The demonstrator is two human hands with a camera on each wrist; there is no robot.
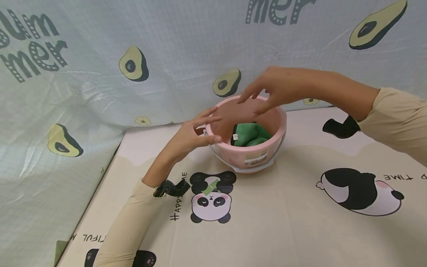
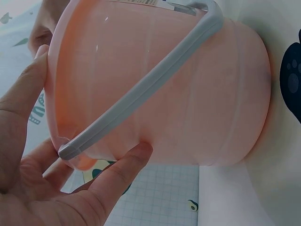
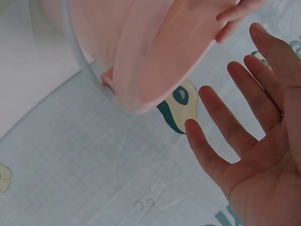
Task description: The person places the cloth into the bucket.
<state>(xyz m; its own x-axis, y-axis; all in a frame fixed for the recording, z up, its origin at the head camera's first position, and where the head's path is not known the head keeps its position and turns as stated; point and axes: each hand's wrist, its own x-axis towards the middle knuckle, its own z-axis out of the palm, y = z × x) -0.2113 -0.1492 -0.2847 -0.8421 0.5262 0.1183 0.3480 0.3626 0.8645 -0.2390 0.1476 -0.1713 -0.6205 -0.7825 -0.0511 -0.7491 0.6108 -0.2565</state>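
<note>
A pink bucket (image 1: 227, 151) with a grey-white handle (image 2: 141, 96) stands upright near the back of the table. Inside it lies a crumpled green cloth item (image 1: 251, 134) with black edging and a small white tag. At the bucket's left side, my left hand (image 1: 188, 137) touches the rim and outer wall, its fingers spread and mostly straight. My right hand (image 1: 277, 87) hovers over the back right of the rim, palm down, fingers apart and holding nothing. In the right wrist view, its spread fingers (image 3: 214, 115) stand clear of the bucket.
The bucket stands on a beige tablecloth (image 1: 253, 215) printed with pandas and lettering. Close behind it hangs a pale blue curtain (image 1: 180, 44) with avocado prints, which also runs along the left side.
</note>
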